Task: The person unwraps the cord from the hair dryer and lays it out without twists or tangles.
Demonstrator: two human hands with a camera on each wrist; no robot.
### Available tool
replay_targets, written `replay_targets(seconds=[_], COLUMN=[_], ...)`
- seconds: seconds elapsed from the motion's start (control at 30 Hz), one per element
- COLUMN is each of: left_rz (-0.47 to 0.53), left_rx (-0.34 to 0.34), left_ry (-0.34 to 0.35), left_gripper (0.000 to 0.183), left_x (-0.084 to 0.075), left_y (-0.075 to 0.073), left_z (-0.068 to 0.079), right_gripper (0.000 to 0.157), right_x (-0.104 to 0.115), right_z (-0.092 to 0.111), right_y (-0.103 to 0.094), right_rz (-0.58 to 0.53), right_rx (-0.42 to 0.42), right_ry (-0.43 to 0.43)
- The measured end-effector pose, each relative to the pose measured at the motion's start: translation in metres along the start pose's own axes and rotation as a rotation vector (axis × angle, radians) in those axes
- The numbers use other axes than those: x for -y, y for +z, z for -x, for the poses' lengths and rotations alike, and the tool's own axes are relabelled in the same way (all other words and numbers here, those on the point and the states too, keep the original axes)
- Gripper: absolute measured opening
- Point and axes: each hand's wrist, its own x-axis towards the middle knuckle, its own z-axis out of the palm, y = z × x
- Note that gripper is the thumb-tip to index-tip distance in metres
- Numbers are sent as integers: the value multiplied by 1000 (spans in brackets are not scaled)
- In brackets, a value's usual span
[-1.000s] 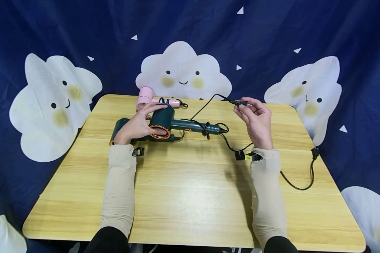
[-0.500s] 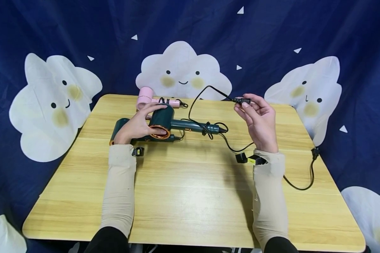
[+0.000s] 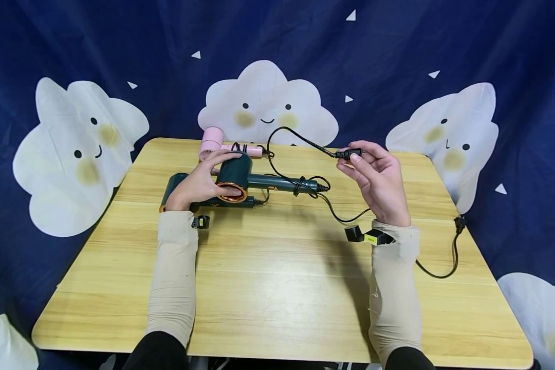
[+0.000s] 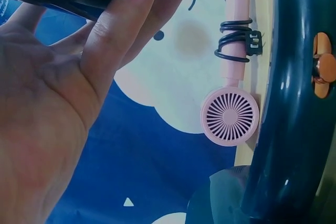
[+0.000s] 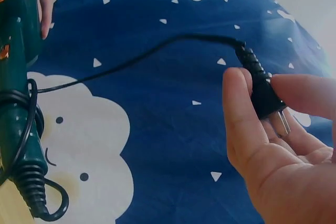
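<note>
My left hand [image 3: 195, 182] grips the barrel of a dark green hair dryer [image 3: 235, 167] with a copper rim, fingers over the top and thumb at the rim. Its handle points right, with black cord wound round the lower end. A loose length of that cord [image 3: 284, 128] arches over to a black plug [image 3: 349, 153]. My right hand [image 3: 383, 182] pinches this plug between thumb and fingers, its metal prongs showing in the right wrist view. Partly hidden behind the left hand, a second green hair dryer [image 3: 172, 188] lies on the table.
A pink hair dryer [image 3: 211, 140], cord wrapped round its handle, lies at the table's back edge. Another black plug [image 3: 460, 223] lies near the right edge, its cord passing under my right forearm. A blue cloud-print curtain [image 3: 166, 41] surrounds the wooden table [image 3: 268, 298].
My right hand has lifted and shifted slightly right, then tipped a little lower with the plug. The cord's arch has swung left and widened. The left hand has barely moved.
</note>
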Motion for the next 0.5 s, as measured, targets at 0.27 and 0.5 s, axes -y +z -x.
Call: replay_targets(seconds=[0.27, 0.5], left_rz=[21, 30], left_rx=[-16, -16], left_ry=[5, 1], left_gripper=[87, 85], left_x=[5, 6], left_y=[0, -1], left_z=[-1, -1], right_gripper=[24, 24], right_x=[2, 2], right_z=[2, 1], right_y=[-2, -6], right_rz=[30, 9], right_rx=[75, 158], right_ry=[48, 93])
